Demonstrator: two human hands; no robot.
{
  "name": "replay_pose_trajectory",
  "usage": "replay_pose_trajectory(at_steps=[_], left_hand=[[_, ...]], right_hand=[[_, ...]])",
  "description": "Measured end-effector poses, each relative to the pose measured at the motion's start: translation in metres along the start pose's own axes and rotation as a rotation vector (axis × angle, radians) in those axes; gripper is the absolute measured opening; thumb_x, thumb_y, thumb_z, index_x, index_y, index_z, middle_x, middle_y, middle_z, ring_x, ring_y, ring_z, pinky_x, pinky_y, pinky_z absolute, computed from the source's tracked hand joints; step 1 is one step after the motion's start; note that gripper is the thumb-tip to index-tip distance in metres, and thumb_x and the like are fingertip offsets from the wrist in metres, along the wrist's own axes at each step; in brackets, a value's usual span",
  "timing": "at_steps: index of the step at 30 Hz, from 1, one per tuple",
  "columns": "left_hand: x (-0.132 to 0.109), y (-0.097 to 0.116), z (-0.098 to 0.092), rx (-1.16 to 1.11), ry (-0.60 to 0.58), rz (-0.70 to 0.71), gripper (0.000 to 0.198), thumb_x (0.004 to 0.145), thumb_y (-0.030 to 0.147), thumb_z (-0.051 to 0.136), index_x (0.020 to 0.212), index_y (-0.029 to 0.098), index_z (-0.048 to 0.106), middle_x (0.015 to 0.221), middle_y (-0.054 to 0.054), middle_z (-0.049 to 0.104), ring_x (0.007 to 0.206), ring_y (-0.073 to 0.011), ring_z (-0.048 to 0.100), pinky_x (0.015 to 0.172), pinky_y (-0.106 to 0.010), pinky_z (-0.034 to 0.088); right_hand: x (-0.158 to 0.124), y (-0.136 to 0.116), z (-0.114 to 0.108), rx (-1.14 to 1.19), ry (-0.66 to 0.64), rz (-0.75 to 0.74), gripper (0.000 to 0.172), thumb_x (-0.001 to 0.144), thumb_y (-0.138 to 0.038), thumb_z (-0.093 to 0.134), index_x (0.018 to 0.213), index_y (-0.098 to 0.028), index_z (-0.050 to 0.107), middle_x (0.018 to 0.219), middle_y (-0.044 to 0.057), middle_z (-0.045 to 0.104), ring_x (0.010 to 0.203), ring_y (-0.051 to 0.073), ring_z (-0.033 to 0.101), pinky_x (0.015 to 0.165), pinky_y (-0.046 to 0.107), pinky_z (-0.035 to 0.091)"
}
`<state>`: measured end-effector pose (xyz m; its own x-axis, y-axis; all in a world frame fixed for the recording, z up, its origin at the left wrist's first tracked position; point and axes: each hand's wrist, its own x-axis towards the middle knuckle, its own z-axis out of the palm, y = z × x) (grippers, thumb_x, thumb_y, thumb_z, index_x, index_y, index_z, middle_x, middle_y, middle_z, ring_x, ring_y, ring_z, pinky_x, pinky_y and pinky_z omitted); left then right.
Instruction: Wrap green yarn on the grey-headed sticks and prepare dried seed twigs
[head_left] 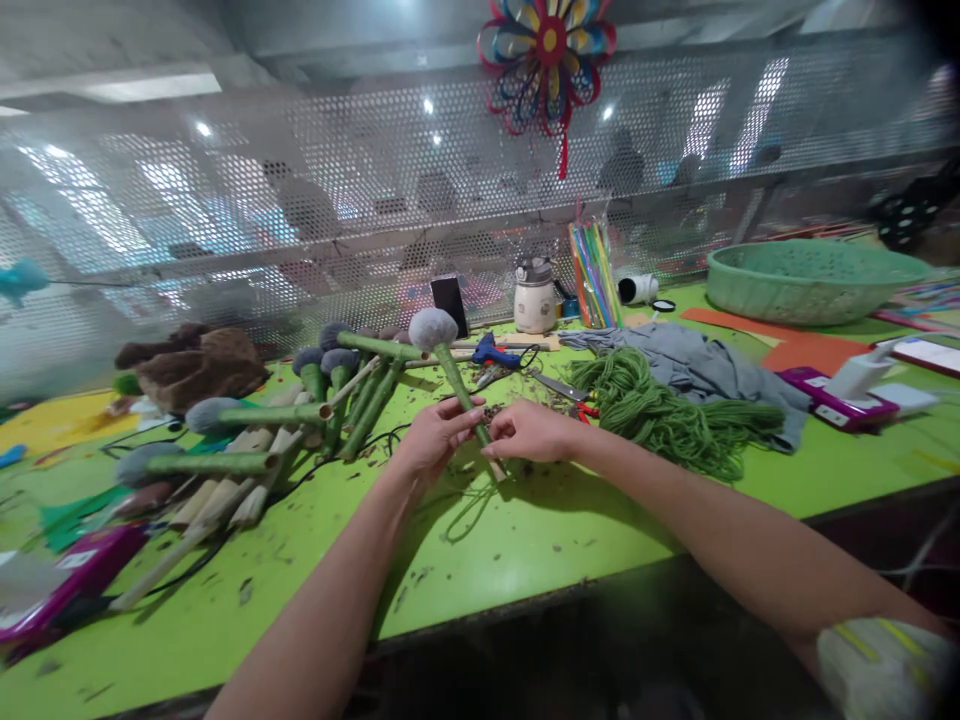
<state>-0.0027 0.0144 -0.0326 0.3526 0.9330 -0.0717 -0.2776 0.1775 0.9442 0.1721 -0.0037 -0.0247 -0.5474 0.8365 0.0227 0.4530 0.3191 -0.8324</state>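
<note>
A mallet-like stick [454, 378], its round grey fabric head up and its handle wrapped in green yarn, leans between my hands over the table. My left hand [439, 435] is closed round the handle at about its middle. Close to the bare wooden lower end, my right hand [536, 432] has its fingers pinched; a green yarn strand seems to run there, though the fingertips hide it. A loose loop of green yarn [469, 515] lies beneath the handle. Several similar grey-headed sticks [255, 415] are piled at the left.
Green yarn bundles [660, 410] and grey cloth [690, 360] lie at the right, with scissors [562, 388] beside them. A blue glue gun [493, 352], a jar [534, 300] and a phone [449, 303] are behind. A green basket [814, 285] stands far right; brown plush fabric [202, 370] lies left.
</note>
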Motion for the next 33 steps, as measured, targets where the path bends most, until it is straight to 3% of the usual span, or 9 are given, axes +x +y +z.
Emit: replay_pose_trajectory(at_steps=[5,8,11,15,18,25,30,33], left_hand=[[-0.007,0.007,0.002,-0.053,-0.068,0.022,0.034,0.063,0.017,0.078,0.095,0.011,0.069,0.074,-0.003,0.067,0.066,-0.0115,0.063,0.064,-0.022,0.049],[-0.012,0.010,0.004,-0.107,-0.121,0.057,0.034,0.065,0.018,0.077,0.098,0.013,0.068,0.078,-0.003,0.067,0.067,-0.0115,0.063,0.066,-0.024,0.050],[-0.012,0.009,0.004,-0.117,-0.133,0.076,0.035,0.065,0.017,0.076,0.099,0.013,0.068,0.078,-0.003,0.067,0.067,-0.0119,0.063,0.067,-0.025,0.050],[-0.004,0.003,0.003,-0.051,-0.033,0.047,0.032,0.062,0.014,0.078,0.093,0.012,0.069,0.075,-0.003,0.067,0.067,-0.0118,0.063,0.068,-0.024,0.050],[0.000,-0.001,0.001,-0.031,-0.005,0.022,0.025,0.062,0.013,0.078,0.085,0.011,0.070,0.070,-0.002,0.067,0.061,-0.0094,0.061,0.062,-0.021,0.048],[-0.008,0.007,0.005,-0.042,-0.081,0.003,0.032,0.063,0.015,0.078,0.093,0.011,0.069,0.075,-0.004,0.068,0.065,-0.0114,0.062,0.065,-0.023,0.049],[-0.014,0.011,0.005,-0.108,-0.160,0.083,0.034,0.069,0.015,0.074,0.102,0.012,0.067,0.076,-0.003,0.066,0.067,-0.0109,0.062,0.064,-0.022,0.049],[-0.015,0.012,0.005,-0.128,-0.206,0.091,0.034,0.069,0.015,0.073,0.103,0.012,0.067,0.077,-0.003,0.066,0.067,-0.0107,0.061,0.065,-0.022,0.049]], right_hand=[[-0.007,-0.005,-0.005,0.464,-0.177,0.011,0.035,0.068,-0.045,0.070,0.067,-0.013,0.057,0.047,-0.009,0.035,0.042,0.004,0.023,0.042,0.022,0.014],[-0.009,-0.008,-0.005,0.585,-0.243,-0.013,0.035,0.066,-0.043,0.073,0.070,-0.013,0.057,0.048,-0.009,0.034,0.042,0.004,0.021,0.042,0.022,0.013],[-0.009,-0.010,-0.004,0.545,-0.194,-0.013,0.034,0.067,-0.043,0.072,0.067,-0.013,0.056,0.048,-0.009,0.035,0.042,0.004,0.023,0.042,0.022,0.015],[-0.005,-0.009,-0.001,0.247,0.009,0.038,0.036,0.068,-0.042,0.070,0.055,-0.013,0.052,0.046,-0.007,0.037,0.045,0.005,0.026,0.044,0.023,0.017],[-0.003,-0.006,0.000,0.109,0.054,0.052,0.034,0.069,-0.040,0.069,0.053,-0.013,0.054,0.045,-0.006,0.039,0.045,0.005,0.027,0.045,0.023,0.018],[-0.006,-0.003,-0.004,0.499,-0.203,0.034,0.038,0.067,-0.044,0.073,0.059,-0.014,0.051,0.044,-0.010,0.033,0.041,0.003,0.023,0.042,0.022,0.013],[-0.007,-0.004,-0.007,0.630,-0.273,-0.013,0.031,0.070,-0.038,0.072,0.075,-0.010,0.060,0.047,-0.009,0.036,0.040,0.003,0.022,0.040,0.021,0.012],[-0.010,-0.008,-0.007,0.630,-0.283,-0.046,0.028,0.071,-0.035,0.071,0.074,-0.010,0.061,0.047,-0.009,0.036,0.041,0.003,0.023,0.041,0.022,0.013]])
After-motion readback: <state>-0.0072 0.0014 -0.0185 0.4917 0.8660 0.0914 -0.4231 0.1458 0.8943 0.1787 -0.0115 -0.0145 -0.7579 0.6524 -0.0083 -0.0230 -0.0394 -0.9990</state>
